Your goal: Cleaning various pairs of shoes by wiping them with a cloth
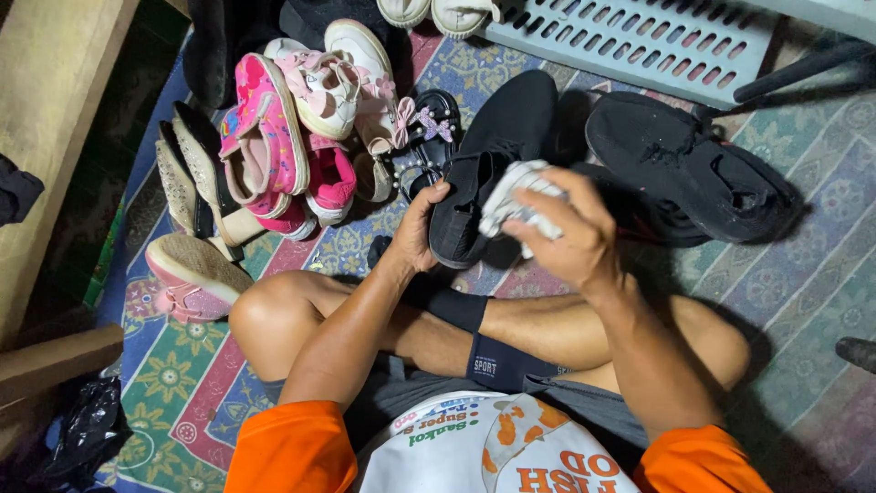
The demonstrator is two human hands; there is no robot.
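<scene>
Both hands work on one black shoe (493,173), which sits just in front of the crossed legs of the person. Left hand (422,228) grips the heel end of this shoe, fingers wrapped on the rim, so the shoe stays steady and tilted with its opening turned to the other hand. Right hand (570,233) is closed around a crumpled white cloth (516,196) and presses it at the opening of the shoe, as it seems for wiping; I judge the left hand holds firm exactly so that the cloth can push against something that does not slide. Just to the right of the right hand lies a second black shoe (693,169), on its side and apart from the first one. To the left of the left hand stands a small black sandal with a bow (429,128), and further left a heap of children's shoes: a pink patterned shoe (260,128), a white and pink shoe (333,82), and below them a pink sandal turned sole up (196,274). All of it rests on a patterned carpet (803,274), near enough for the arms to reach while sitting. Beyond the hands, at the top, is a pale plastic rack with slots (639,36), with two light shoes (438,11) beside its left end.
</scene>
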